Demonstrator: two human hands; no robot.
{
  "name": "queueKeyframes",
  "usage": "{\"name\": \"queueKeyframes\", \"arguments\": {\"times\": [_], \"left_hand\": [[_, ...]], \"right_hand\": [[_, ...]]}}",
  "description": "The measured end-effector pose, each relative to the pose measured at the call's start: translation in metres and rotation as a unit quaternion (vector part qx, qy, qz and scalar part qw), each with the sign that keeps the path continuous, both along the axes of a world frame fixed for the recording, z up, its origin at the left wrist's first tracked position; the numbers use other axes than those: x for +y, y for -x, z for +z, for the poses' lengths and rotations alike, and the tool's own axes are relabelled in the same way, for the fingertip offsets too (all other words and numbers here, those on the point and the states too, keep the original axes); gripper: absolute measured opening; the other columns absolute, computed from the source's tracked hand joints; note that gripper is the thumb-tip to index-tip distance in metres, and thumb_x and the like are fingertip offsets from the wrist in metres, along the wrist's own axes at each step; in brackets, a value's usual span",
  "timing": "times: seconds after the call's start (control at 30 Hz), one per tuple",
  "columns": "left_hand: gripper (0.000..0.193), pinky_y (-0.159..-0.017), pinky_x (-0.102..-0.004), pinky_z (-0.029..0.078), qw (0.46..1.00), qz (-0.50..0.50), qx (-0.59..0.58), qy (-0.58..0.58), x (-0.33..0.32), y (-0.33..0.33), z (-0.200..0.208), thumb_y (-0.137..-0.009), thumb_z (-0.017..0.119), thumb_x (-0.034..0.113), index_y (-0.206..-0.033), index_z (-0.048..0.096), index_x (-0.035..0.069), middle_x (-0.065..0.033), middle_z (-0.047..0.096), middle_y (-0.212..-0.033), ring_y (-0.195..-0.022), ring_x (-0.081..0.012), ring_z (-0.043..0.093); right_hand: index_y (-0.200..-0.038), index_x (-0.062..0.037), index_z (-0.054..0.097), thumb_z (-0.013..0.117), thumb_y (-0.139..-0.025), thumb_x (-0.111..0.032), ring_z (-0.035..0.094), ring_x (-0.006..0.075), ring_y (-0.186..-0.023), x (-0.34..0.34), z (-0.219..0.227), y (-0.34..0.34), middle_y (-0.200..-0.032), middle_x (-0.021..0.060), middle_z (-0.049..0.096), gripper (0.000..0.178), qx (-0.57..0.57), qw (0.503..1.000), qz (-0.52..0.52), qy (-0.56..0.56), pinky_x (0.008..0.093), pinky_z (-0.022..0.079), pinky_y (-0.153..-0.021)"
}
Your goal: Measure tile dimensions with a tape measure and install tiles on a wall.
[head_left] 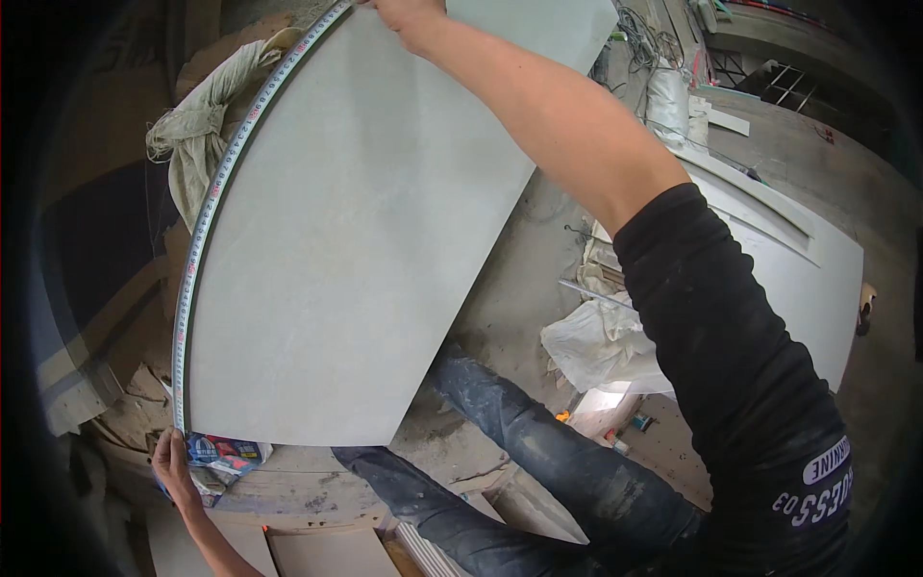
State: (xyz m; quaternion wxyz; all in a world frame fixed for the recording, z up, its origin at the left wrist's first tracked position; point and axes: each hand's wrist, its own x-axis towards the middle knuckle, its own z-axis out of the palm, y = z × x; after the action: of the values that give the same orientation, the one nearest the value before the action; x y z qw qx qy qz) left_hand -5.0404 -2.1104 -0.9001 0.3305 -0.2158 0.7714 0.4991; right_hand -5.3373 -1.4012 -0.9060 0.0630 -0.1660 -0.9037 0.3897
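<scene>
the tape measure (198,242) is pinched between closed thumb and fingers of the left hand (173,465); by its far end, the right hand (411,19) is cropped, so its grip cannot be told. between both hands, it is stretched along the edge of a pale panel (327,240).

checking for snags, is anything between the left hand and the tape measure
Nothing visible: the left hand is right at the near end of the tape measure. The cloth bundle lies farther up, left of the tape, not between them.
</scene>
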Motion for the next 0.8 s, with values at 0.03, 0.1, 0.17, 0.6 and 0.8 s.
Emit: {"name": "queueKeyframes", "arguments": {"times": [0.03, 0.1, 0.17, 0.6, 0.8], "left_hand": [[0.027, -0.060, -0.0243, 0.021, 1.000, 0.003, 0.004, 0.009, 0.001, 0.000, -0.001, -0.105, 0.066, 0.022, -0.082, 0.058, 0.012, 0.0115, 0.042, -0.076, -0.070, -0.0012, 0.031], [0.027, -0.060, -0.0244, 0.021, 1.000, 0.001, 0.006, 0.011, -0.006, -0.001, -0.003, -0.105, 0.066, 0.022, -0.082, 0.058, 0.012, 0.0115, 0.042, -0.076, -0.070, -0.0012, 0.031], [0.027, -0.060, -0.0244, 0.021, 1.000, -0.001, 0.007, 0.014, -0.010, -0.002, -0.003, -0.105, 0.067, 0.023, -0.081, 0.058, 0.011, 0.0114, 0.042, -0.076, -0.070, -0.0011, 0.031], [0.028, -0.061, -0.0246, 0.024, 0.998, -0.031, 0.041, 0.044, -0.006, -0.007, -0.005, -0.107, 0.065, 0.025, -0.084, 0.060, 0.009, 0.0107, 0.043, -0.075, -0.070, -0.0022, 0.034], [0.026, -0.062, -0.0243, 0.025, 0.998, -0.016, 0.039, 0.040, -0.002, -0.008, -0.005, -0.106, 0.066, 0.026, -0.088, 0.064, 0.007, 0.0105, 0.044, -0.076, -0.070, -0.0024, 0.034]], "right_hand": [[-0.084, -0.0015, 0.078, 0.075, -0.092, -0.036, 0.071, 0.0249, -0.073, 0.000, 0.000, 0.001, -0.079, 0.0154, 0.076, 0.035, 0.002, 1.000, 0.001, 0.002, 0.0407, 0.052, -0.071], [-0.085, -0.0016, 0.079, 0.075, -0.091, -0.036, 0.071, 0.0250, -0.073, 0.001, -0.001, 0.000, -0.078, 0.0152, 0.076, 0.035, 0.004, 1.000, 0.003, 0.005, 0.0407, 0.052, -0.071], [-0.087, -0.0017, 0.079, 0.075, -0.092, -0.036, 0.071, 0.0232, -0.076, -0.004, 0.001, -0.004, -0.082, 0.0136, 0.077, 0.035, -0.010, 1.000, 0.008, 0.018, 0.0396, 0.053, -0.073], [-0.099, -0.0002, 0.080, 0.075, -0.093, -0.032, 0.069, 0.0182, -0.083, -0.011, 0.010, -0.009, -0.088, 0.0105, 0.077, 0.033, -0.040, 0.995, -0.002, 0.087, 0.0361, 0.052, -0.076], [-0.099, -0.0001, 0.080, 0.076, -0.092, -0.033, 0.069, 0.0180, -0.082, -0.004, -0.002, -0.007, -0.087, 0.0105, 0.077, 0.034, -0.006, 0.996, 0.003, 0.093, 0.0360, 0.052, -0.076]]}}
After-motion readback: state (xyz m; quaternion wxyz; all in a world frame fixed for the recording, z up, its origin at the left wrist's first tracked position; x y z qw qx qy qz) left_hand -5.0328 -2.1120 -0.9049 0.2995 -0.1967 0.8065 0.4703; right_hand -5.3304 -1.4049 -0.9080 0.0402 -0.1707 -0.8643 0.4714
